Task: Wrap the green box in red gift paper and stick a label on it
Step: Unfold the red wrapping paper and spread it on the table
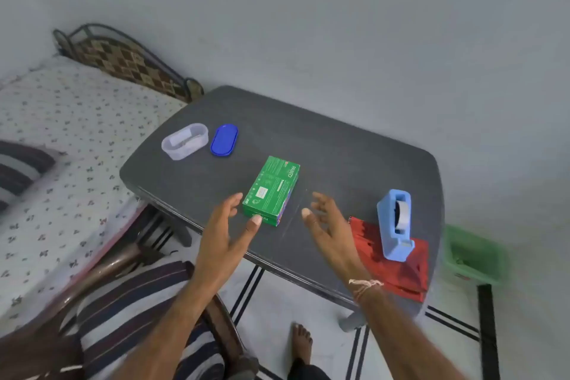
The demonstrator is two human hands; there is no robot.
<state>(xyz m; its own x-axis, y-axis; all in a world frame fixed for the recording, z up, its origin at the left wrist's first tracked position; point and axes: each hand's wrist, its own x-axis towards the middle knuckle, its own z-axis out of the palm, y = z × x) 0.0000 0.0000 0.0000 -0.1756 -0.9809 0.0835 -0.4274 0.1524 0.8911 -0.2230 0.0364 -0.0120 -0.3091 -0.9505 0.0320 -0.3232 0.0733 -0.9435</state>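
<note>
Green box (pixel 271 190): long carton, white print, lettering along its 3 o'clock side, flat mid-worktop (pixel 339 157). Left grip (pixel 226 225) at its 7 o'clock, released, fingers spread. Right grip (pixel 327 225) at 4 o'clock, released, apart. Red paper (pixel 401 271) beyond, under dispenser (pixel 394 225).

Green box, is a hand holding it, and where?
No, nothing is held. The left hand and right hand are open, one on each side of the green box.

Home bedroom, bed (pixel 61 139) beside table (pixel 339 148)
</note>
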